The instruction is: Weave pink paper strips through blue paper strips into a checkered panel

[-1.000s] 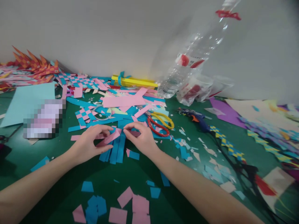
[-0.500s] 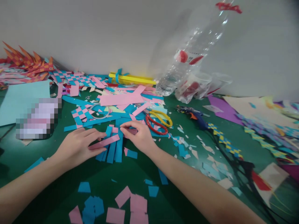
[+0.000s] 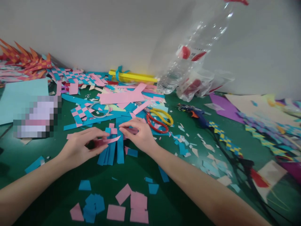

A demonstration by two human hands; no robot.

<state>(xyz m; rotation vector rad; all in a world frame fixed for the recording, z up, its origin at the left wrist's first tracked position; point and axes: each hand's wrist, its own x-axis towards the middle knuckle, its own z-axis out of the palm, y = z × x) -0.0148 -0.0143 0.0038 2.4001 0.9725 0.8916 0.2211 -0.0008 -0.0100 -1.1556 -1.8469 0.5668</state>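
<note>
My left hand (image 3: 78, 144) is closed on a narrow pink paper strip (image 3: 114, 140), whose free end points right across several blue paper strips (image 3: 110, 153). Those blue strips lie side by side with small pink squares (image 3: 113, 130) woven in at their upper end. My right hand (image 3: 142, 134) pinches at the top of the rightmost blue strip (image 3: 120, 147), thumb and forefinger together. Some pink paper shows behind the right thumb. Scissors (image 3: 157, 122) with red and yellow handles lie just beyond the right hand.
Pink and blue cut pieces (image 3: 116, 212) lie in front. Behind are a tape roll (image 3: 100, 110), a pink sheet (image 3: 119, 97) and yellow strips (image 3: 134, 77). A phone (image 3: 39, 116) is at left; a plastic bottle (image 3: 192, 53) leans at the wall. Woven paper tails (image 3: 223, 138) lie right.
The pink strip in my left hand has tilted and now shows more of its edge. My right hand keeps its pinch with little movement. The view has shifted slightly.
</note>
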